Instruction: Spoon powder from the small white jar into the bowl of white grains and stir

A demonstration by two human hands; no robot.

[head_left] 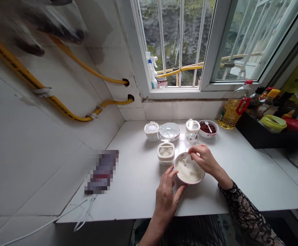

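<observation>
Bowl [199, 180] with white powder [188, 172] sits on the white counter [138, 191] between the two hands, and both hands touch it. Left hand [166, 201] grips the bowl's near rim, while right hand [204, 159] pinches a small spoon [186, 160] that stands in the powder. Square white container [166, 153] stands just beside the bowl.

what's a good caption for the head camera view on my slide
Head view: left hand steadies a white bowl of white powder while right hand holds a small spoon
</observation>
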